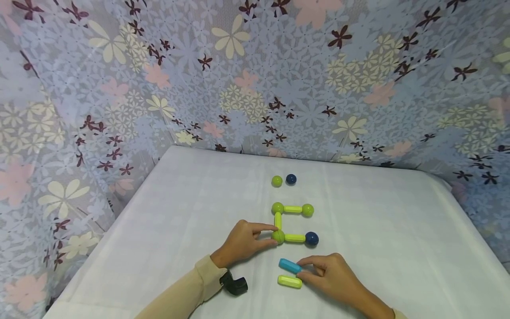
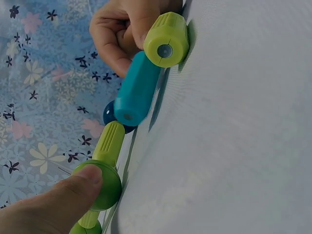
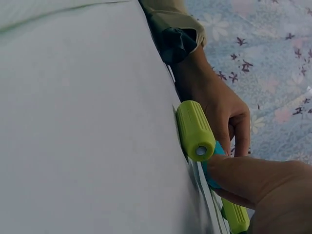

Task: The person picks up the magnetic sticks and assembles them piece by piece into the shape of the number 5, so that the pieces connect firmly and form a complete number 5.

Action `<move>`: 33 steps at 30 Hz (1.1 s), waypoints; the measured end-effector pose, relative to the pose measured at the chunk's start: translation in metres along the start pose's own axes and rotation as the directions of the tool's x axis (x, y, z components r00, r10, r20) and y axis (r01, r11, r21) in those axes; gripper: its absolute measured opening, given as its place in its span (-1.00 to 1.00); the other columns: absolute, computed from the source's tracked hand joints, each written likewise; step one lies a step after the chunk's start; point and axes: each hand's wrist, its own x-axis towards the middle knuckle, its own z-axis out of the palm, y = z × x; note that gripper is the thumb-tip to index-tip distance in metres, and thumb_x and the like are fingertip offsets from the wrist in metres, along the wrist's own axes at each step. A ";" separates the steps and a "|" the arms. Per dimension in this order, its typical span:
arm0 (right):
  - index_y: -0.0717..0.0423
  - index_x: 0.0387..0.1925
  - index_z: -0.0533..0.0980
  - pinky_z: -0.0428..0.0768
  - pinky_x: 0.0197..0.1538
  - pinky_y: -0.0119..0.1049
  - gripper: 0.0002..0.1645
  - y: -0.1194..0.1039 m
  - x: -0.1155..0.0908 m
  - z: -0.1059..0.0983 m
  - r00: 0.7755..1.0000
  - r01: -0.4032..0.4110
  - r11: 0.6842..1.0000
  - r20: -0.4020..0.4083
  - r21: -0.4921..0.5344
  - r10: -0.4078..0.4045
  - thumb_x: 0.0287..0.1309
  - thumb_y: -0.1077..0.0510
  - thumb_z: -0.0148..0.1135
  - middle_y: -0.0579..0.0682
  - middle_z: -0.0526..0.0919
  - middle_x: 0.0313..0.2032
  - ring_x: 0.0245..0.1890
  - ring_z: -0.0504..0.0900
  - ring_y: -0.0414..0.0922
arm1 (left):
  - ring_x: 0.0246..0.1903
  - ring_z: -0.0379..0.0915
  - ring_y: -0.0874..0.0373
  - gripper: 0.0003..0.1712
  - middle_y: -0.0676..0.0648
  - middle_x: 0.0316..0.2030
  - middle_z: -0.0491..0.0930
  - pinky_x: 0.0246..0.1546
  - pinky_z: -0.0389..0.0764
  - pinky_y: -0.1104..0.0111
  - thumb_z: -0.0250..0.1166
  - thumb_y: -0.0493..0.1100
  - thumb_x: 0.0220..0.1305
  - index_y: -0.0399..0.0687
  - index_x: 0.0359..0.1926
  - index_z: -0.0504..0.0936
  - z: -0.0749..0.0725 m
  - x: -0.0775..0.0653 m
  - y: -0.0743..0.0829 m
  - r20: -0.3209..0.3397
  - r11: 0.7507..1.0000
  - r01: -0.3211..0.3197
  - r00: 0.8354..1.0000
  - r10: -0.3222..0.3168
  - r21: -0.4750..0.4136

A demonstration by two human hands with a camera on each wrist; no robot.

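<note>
My left hand [image 1: 244, 241] pinches the near-left green ball [image 1: 277, 237] of a C-shaped figure between thumb and forefinger. Yellow-green sticks join this ball to another green ball [image 1: 277, 208] behind it and to a dark blue ball [image 1: 312, 239] on its right. A third green ball [image 1: 308, 210] ends the far arm. In front of the figure, my right hand [image 1: 332, 277] pinches the right end of a blue magnetic stick [image 1: 290, 266]. Just nearer lies a loose yellow-green stick [image 1: 289, 282], a metal disc showing in its end in the right wrist view.
Toward the back of the white-covered table [image 1: 191, 195] lie a loose green ball [image 1: 276, 180] and a dark blue ball [image 1: 291, 179], side by side. A floral curtain [image 1: 255, 88] hangs behind the table. The left sleeve carries a black strap piece [image 1: 234, 284].
</note>
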 end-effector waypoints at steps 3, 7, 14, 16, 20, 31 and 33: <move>-0.16 -0.22 0.76 0.20 -0.63 -0.51 -0.85 0.000 -0.003 0.001 0.998 0.007 1.000 -0.060 0.003 -0.007 0.16 -0.01 0.53 -0.52 0.15 -0.74 -0.72 0.09 -0.52 | -0.70 -0.03 0.46 -0.59 0.30 -0.75 0.10 -0.64 0.10 0.53 0.53 0.08 0.20 0.12 0.05 0.79 0.000 0.000 0.000 0.003 1.000 0.004 1.000 -0.004 0.001; -0.17 -0.24 0.76 0.21 -0.64 -0.49 -0.84 -0.002 -0.008 0.001 0.992 -0.044 0.999 -0.122 -0.015 0.041 0.11 0.00 0.56 -0.50 0.15 -0.76 -0.74 0.10 -0.51 | -0.70 -0.03 0.46 -0.59 0.30 -0.75 0.10 -0.65 0.10 0.53 0.53 0.07 0.20 0.12 0.06 0.79 0.000 -0.001 0.000 0.006 1.000 0.006 1.000 -0.006 0.001; -0.22 -0.30 0.76 0.19 -0.61 -0.44 -0.81 -0.009 -0.023 -0.004 0.936 -0.271 0.960 -0.254 -0.076 0.244 0.01 0.02 0.62 -0.40 0.12 -0.81 -0.74 0.06 -0.41 | -0.69 -0.03 0.46 -0.60 0.29 -0.74 0.10 -0.64 0.09 0.53 0.54 0.05 0.20 0.10 0.05 0.80 0.000 0.000 -0.001 0.007 1.000 0.014 1.000 -0.014 -0.012; -0.20 -0.30 0.76 0.19 -0.61 -0.44 -0.80 -0.009 -0.028 -0.007 0.915 -0.321 0.942 -0.291 -0.103 0.280 0.00 0.03 0.63 -0.37 0.13 -0.81 -0.74 0.06 -0.40 | -0.69 -0.03 0.46 -0.60 0.29 -0.74 0.10 -0.64 0.09 0.53 0.54 0.05 0.20 0.10 0.05 0.80 0.000 0.000 -0.001 0.009 1.000 0.015 1.000 -0.015 -0.016; -0.13 -0.27 0.76 0.20 -0.60 -0.41 -0.80 -0.008 -0.035 -0.012 0.880 -0.384 0.914 -0.350 -0.131 0.320 0.02 0.04 0.62 -0.29 0.15 -0.79 -0.73 0.07 -0.37 | -0.69 -0.03 0.45 -0.60 0.28 -0.74 0.10 -0.63 0.10 0.53 0.54 0.05 0.20 0.09 0.04 0.80 0.000 0.000 -0.001 0.007 1.000 0.005 1.000 -0.005 -0.018; -0.01 -0.26 0.76 0.19 -0.62 -0.41 -0.77 -0.003 -0.034 -0.013 0.854 -0.419 0.893 -0.406 -0.163 0.327 0.00 0.11 0.63 -0.26 0.15 -0.79 -0.74 0.06 -0.36 | -0.69 -0.03 0.45 -0.60 0.27 -0.73 0.10 -0.62 0.10 0.53 0.55 0.03 0.18 0.10 0.04 0.80 -0.001 0.000 0.001 0.005 1.000 0.014 1.000 -0.014 -0.026; -0.01 -0.27 0.76 0.19 -0.62 -0.41 -0.77 -0.002 -0.034 -0.012 0.853 -0.409 0.898 -0.418 -0.165 0.312 -0.02 0.12 0.64 -0.27 0.15 -0.79 -0.74 0.06 -0.36 | -0.68 -0.02 0.45 -0.60 0.27 -0.73 0.11 -0.62 0.10 0.53 0.55 0.03 0.18 0.10 0.05 0.80 -0.001 0.000 0.002 0.006 1.000 0.014 1.000 -0.014 -0.023</move>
